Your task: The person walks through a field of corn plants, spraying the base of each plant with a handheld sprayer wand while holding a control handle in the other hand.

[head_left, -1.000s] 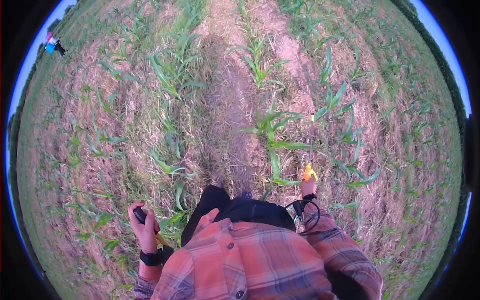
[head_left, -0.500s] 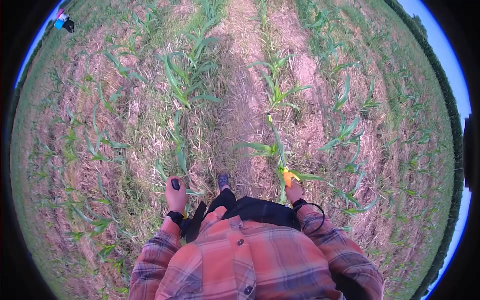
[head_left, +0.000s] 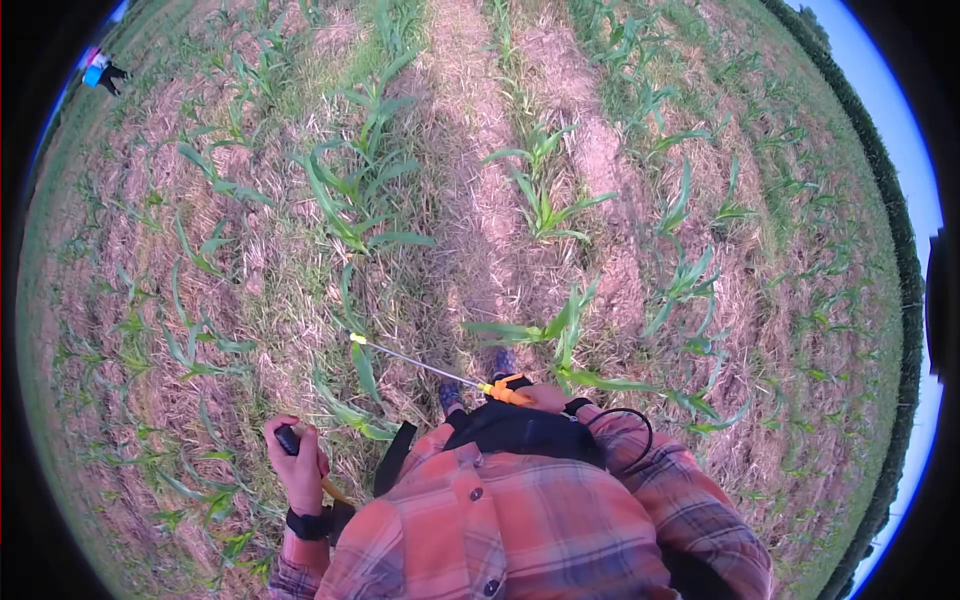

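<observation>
My right hand [head_left: 545, 398], close in front of my waist, is closed around the orange trigger handle [head_left: 507, 390] of a sprayer wand. Its thin metal tube [head_left: 420, 364] points forward and left, ending in a yellow nozzle [head_left: 357, 339] over the plant row on the left. Out to my left side, my left hand [head_left: 300, 465] grips a lever by its black end [head_left: 288, 439]. Part of a yellow bar [head_left: 333, 490] shows below that hand. A dark hose [head_left: 648, 430] curves beside my right forearm.
Young maize plants [head_left: 345, 215] stand in rows on both sides, among dry straw and weeds. A bare soil strip [head_left: 470, 130] runs ahead between rows. My shoes [head_left: 450, 395] are on the ground below. Another person [head_left: 103, 72] is far off at upper left.
The wand has swung from pointing forward on the right to pointing left across my front. My right hand has moved inward, and my left hand has moved outward and back with the lever.
</observation>
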Tool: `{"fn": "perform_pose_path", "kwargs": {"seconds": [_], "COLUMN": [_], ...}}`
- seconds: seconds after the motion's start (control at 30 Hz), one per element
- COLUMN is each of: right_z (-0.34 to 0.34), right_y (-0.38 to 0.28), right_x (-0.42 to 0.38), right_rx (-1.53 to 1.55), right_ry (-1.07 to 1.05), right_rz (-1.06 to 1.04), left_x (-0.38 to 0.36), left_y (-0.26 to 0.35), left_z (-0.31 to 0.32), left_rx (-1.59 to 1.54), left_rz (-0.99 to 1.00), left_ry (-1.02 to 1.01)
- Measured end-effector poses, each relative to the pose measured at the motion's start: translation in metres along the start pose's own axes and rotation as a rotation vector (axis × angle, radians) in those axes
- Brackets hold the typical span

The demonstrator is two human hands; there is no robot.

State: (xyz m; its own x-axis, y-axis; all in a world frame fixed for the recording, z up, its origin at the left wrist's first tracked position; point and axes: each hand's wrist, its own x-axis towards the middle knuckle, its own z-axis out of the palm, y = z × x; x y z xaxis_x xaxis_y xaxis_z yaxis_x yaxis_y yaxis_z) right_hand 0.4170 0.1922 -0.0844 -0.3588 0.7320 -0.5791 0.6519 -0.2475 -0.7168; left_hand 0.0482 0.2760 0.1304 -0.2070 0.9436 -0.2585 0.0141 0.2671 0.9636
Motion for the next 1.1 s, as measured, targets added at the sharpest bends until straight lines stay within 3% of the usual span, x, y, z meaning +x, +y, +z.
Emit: {"fn": "perform_pose_path", "kwargs": {"seconds": [0.1,0.2,0.27,0.3,0.33,0.4,0.47,0.53,0.7,0.77,0.8,0.87,0.93,1.0,1.1], "right_z": [-0.015,-0.040,-0.045,-0.080,-0.083,-0.101,-0.124,-0.134,-0.169,-0.178,-0.186,-0.196,-0.206,-0.200,-0.226], "right_y": [0.018,0.027,0.061,0.015,0.028,0.055,0.064,0.090,0.149,0.170,0.179,0.196,0.223,0.260,0.229], "right_x": [0.026,0.047,0.076,0.051,0.055,0.059,0.043,0.028,-0.003,-0.009,-0.010,-0.013,-0.009,0.004,0.000], "right_rx": [0.070,0.060,-0.018,0.043,0.058,0.008,0.092,0.068,0.083,0.170,0.169,0.203,0.276,0.387,0.273], "right_ry": [0.003,0.022,0.157,0.386,0.392,0.273,0.353,0.590,0.692,0.889,0.890,1.032,0.982,1.179,1.244], "right_rz": [-0.060,-0.044,-0.007,-0.244,-0.242,0.179,0.193,0.289,0.508,0.574,0.571,0.682,0.735,0.822,0.899], "left_x": [0.015,0.062,0.091,0.097,0.100,0.117,0.137,0.148,0.162,0.164,0.163,0.159,0.151,0.140,0.133], "left_y": [-0.001,-0.045,-0.071,-0.061,-0.053,-0.058,-0.068,-0.069,-0.048,-0.038,-0.032,-0.013,0.019,0.046,0.075], "left_z": [0.009,0.051,0.078,0.094,0.109,0.124,0.148,0.172,0.220,0.231,0.236,0.235,0.234,0.226,0.228], "left_rx": [0.020,0.155,0.286,0.290,0.300,0.323,0.330,0.424,0.411,0.389,0.365,0.326,0.218,0.196,0.211], "left_rz": [0.041,0.014,0.074,0.049,0.015,0.059,0.107,0.244,0.098,0.094,0.090,0.075,0.055,0.112,0.155], "left_ry": [0.051,0.104,0.110,0.109,0.103,0.077,0.050,0.045,-0.004,-0.010,-0.024,-0.018,-0.035,-0.040,0.009]}}
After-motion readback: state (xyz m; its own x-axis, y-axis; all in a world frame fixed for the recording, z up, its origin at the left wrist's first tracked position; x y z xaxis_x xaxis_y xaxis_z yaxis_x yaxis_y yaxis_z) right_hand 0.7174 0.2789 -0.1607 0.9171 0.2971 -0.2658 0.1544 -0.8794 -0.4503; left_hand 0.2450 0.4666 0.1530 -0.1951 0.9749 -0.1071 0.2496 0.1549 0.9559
